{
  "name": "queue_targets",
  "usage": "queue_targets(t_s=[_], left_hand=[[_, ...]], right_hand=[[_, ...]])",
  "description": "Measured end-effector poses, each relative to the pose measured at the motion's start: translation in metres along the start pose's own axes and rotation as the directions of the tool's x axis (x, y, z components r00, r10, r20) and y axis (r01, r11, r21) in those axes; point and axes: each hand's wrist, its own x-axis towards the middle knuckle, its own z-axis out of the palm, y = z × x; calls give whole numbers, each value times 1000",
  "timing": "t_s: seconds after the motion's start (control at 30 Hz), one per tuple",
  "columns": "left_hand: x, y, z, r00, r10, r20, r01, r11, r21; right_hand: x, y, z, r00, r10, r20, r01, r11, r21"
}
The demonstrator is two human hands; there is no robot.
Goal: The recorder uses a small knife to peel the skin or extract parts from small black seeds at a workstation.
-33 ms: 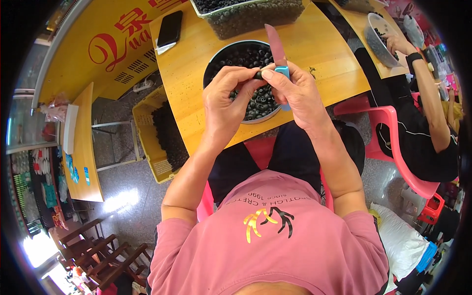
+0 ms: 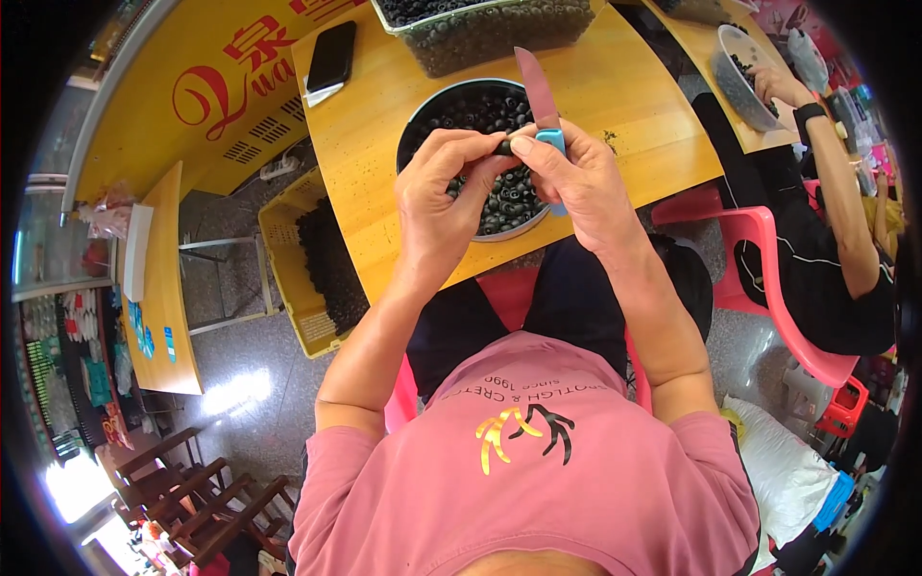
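Above a round bowl (image 2: 521, 231), my left hand (image 2: 440, 197) pinches a small dark roundish piece (image 2: 504, 147) between thumb and fingertips. My right hand (image 2: 591, 192) grips a knife (image 2: 541, 96) with a pink blade and turquoise handle; the blade points up and away from me. The right thumb presses against the same dark piece, so both hands' fingertips meet there. Many similar dark, shiny pieces (image 2: 488, 113), some with paler rings, lie in the bowl. Their exact kind cannot be made out. My fingers partly cover the piece and the bowl's middle.
A clear tub (image 2: 499, 43) of dark pieces stands behind the bowl on the wooden table (image 2: 643, 115). A black phone (image 2: 332, 56) lies at the far left. Below, left, is a yellow crate (image 2: 279, 226). At right, a person's hand (image 2: 780, 86) reaches into another bowl (image 2: 738, 82).
The knife tip has shifted very slightly left. Otherwise both hands and the pinched piece stay where they were.
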Motion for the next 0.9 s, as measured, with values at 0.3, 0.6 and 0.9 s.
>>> queue_targets(t_s=[0.3, 0.6, 0.9], left_hand=[[-1, 9, -4, 978, -202, 59, 209, 965, -160], [1, 11, -5, 977, -214, 12, 211, 950, -229], [0, 4, -7, 934, -350, 73, 346, 838, -422]], right_hand=[[1, 0, 2, 998, -60, -27, 56, 992, -115], [3, 2, 2, 996, -90, -13, 88, 986, -141], [-2, -1, 5, 918, -391, 61, 352, 736, -579]])
